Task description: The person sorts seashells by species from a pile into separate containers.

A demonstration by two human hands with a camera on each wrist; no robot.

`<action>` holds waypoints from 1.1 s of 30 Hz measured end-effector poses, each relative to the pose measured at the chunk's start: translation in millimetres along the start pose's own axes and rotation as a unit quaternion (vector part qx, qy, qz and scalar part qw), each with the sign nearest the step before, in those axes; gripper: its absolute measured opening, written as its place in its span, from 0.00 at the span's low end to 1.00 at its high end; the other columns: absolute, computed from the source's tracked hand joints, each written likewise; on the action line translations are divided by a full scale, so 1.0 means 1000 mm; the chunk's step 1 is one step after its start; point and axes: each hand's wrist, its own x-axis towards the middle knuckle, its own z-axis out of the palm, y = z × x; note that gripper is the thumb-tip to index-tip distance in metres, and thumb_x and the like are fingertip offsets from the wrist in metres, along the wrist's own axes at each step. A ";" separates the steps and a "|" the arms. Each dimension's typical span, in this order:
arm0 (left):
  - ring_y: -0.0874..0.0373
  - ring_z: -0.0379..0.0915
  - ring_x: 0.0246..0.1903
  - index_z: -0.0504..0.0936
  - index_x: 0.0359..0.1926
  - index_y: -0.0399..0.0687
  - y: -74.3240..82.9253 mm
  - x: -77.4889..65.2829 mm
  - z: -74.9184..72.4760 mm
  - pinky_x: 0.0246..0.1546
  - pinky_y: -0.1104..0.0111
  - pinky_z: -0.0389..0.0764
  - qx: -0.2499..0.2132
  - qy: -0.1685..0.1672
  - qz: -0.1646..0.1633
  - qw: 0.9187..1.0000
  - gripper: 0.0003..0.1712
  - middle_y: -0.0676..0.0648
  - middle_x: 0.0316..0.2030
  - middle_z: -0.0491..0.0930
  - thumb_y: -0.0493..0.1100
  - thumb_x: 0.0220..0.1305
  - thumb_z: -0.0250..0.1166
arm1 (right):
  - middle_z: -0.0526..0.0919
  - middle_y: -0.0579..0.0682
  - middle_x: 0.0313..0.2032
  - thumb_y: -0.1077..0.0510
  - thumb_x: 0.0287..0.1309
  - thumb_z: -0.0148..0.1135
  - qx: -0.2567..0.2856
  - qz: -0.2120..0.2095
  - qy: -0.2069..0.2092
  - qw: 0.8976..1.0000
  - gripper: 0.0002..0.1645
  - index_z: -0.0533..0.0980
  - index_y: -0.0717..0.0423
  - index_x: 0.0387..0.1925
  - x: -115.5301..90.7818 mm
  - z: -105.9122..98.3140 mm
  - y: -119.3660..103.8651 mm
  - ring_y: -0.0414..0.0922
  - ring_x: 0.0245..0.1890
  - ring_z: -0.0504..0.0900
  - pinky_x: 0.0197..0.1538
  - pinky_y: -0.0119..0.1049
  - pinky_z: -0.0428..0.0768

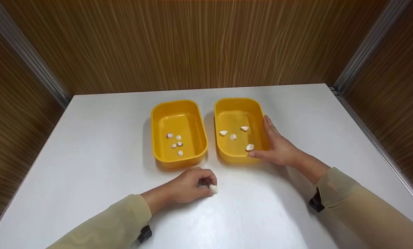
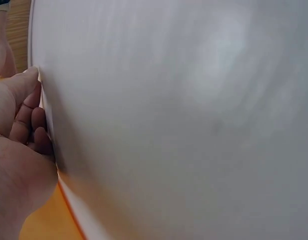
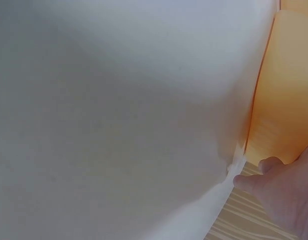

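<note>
Near the front of the two yellow bins, my left hand pinches a small off-white lumpy piece between thumb and fingers, low over the white table. In the left wrist view the other fingers are curled in and the piece is hidden. My right hand rests against the right bin, straight fingers along its outer right side and thumb at the near rim. Several white pointed pieces lie in that bin. Smaller whitish pieces, some with purplish patches, lie in the left bin.
The bins stand side by side with a narrow gap on the white table. A wood-grain panel rises behind the table, with metal-framed panels at both sides. Each sleeve has a black band near the wrist.
</note>
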 end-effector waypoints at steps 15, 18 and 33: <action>0.61 0.75 0.39 0.84 0.49 0.54 0.046 0.007 -0.029 0.42 0.67 0.79 -0.025 0.020 0.013 0.999 0.07 0.58 0.40 0.82 0.41 0.73 0.71 | 0.24 0.49 0.85 0.27 0.55 0.75 0.005 -0.001 0.002 1.000 0.84 0.26 0.50 0.85 -0.001 0.000 0.000 0.60 0.84 0.35 0.80 0.63 0.44; 0.59 0.75 0.39 0.85 0.50 0.54 0.058 0.014 -0.039 0.42 0.66 0.80 -0.017 0.039 0.028 0.999 0.08 0.57 0.40 0.83 0.43 0.73 0.71 | 0.24 0.49 0.85 0.26 0.54 0.75 0.007 -0.001 0.001 1.000 0.84 0.25 0.49 0.85 -0.001 0.000 0.000 0.59 0.84 0.34 0.80 0.63 0.43; 0.55 0.74 0.44 0.83 0.53 0.49 0.073 0.075 -0.070 0.46 0.68 0.78 -0.026 0.103 -0.025 0.994 0.10 0.50 0.44 0.81 0.43 0.75 0.69 | 0.24 0.49 0.85 0.27 0.54 0.76 0.020 0.009 0.000 1.000 0.84 0.25 0.46 0.85 0.000 0.001 -0.001 0.60 0.84 0.36 0.80 0.64 0.44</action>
